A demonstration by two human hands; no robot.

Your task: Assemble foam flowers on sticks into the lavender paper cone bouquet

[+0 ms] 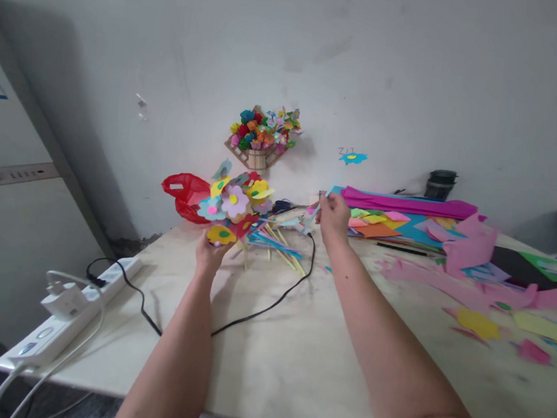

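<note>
My left hand (212,250) is closed around the stems of a bunch of paper flowers (235,203) in yellow, purple, blue and red, held up over the table. My right hand (333,215) is further right, its fingers pinched on a thin light-blue stick (320,202) that points up and left. Between the hands lie several loose sticks (279,246) in blue and pale yellow on the table (292,351).
Coloured paper sheets and scraps (431,233) cover the right side. A black cable (267,305) runs to a white power strip (71,306) at the left edge. A red plastic bag (184,193), a flower basket (261,136) on the wall and a dark jar (441,184) stand behind.
</note>
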